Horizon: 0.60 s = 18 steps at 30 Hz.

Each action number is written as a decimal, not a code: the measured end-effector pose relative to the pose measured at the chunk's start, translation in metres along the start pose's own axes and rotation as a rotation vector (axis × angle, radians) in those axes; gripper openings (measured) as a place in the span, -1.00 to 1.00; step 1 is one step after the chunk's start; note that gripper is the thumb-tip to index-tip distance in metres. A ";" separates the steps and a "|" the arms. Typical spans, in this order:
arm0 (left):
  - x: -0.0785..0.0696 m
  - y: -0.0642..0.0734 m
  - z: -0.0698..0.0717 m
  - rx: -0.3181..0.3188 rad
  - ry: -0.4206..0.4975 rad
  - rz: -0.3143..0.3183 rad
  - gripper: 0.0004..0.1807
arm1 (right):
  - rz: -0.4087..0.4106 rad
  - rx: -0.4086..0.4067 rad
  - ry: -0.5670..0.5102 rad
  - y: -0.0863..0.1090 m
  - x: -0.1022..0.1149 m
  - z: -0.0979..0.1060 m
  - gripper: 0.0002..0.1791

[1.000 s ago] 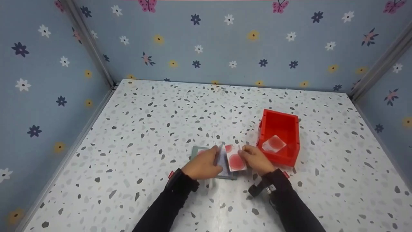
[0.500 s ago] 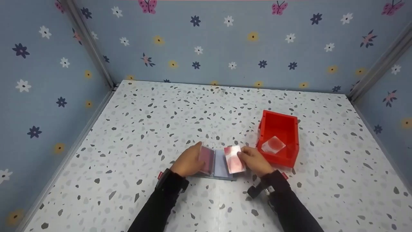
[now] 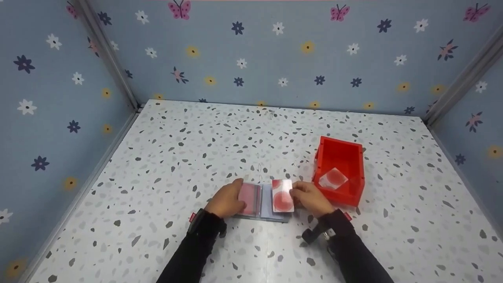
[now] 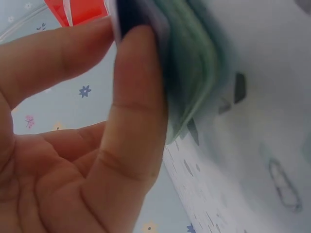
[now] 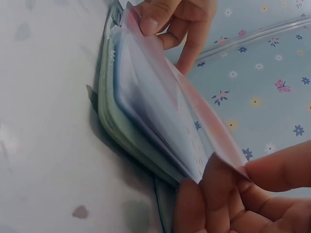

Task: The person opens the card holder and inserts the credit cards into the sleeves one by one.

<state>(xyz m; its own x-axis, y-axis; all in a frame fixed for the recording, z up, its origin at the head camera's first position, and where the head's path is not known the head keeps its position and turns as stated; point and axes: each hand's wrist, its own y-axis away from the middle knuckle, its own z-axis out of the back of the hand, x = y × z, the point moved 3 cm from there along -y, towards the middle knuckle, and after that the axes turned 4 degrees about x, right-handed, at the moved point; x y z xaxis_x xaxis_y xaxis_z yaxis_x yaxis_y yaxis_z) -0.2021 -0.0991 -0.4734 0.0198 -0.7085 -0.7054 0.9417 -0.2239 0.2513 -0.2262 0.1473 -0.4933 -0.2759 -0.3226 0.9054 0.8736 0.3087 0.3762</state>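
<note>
A small card album [image 3: 267, 202] with a green cover and clear sleeve pages lies open on the table. My left hand [image 3: 225, 199] pinches its left-hand page, which carries a pink-red card in its sleeve. In the right wrist view, the album's green edge [image 5: 108, 104] stands beneath a stack of bluish clear sleeves. A white card with red circles [image 3: 282, 196] is pinched by its right edge between my right thumb and fingers [image 5: 286, 167]. My right hand [image 3: 312, 197] holds this card tilted over the right-hand page, overlapping it.
A red plastic bin [image 3: 340, 197] stands just right of my right hand, with another white card bearing a red circle [image 3: 333, 179] inside. The speckled white table [image 3: 177, 137] is bordered by blue flowered panels [image 3: 259, 51] at the back and sides.
My left hand has moved left, turning the album page over to the left and exposing the right-hand page. My right hand has shifted the card slightly left over that page.
</note>
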 end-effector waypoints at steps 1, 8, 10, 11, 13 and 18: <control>0.000 0.000 0.000 -0.001 0.000 0.002 -0.17 | 0.005 0.009 0.000 0.000 0.000 0.000 -0.78; 0.002 -0.001 0.001 0.003 0.011 -0.004 -0.17 | -0.009 -0.018 0.014 0.000 0.003 0.003 -0.76; 0.003 -0.001 0.001 -0.001 0.007 -0.009 -0.18 | -0.008 -0.031 0.018 0.000 0.005 0.003 -0.74; 0.003 -0.001 0.001 -0.002 0.001 -0.016 -0.19 | -0.003 -0.031 0.020 -0.001 0.006 0.003 -0.73; 0.003 -0.002 0.002 0.001 -0.003 -0.018 -0.20 | -0.002 -0.029 0.023 -0.002 0.008 0.001 -0.73; 0.005 -0.001 0.003 0.020 0.020 -0.009 -0.22 | 0.002 0.021 0.065 -0.008 0.011 -0.008 -0.71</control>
<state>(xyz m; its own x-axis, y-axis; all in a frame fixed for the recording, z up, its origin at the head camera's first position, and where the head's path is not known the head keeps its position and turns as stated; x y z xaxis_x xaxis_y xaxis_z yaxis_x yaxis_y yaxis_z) -0.2044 -0.1043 -0.4753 0.0184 -0.6928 -0.7209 0.9350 -0.2436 0.2579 -0.2333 0.1342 -0.4875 -0.2472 -0.3794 0.8916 0.8651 0.3280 0.3795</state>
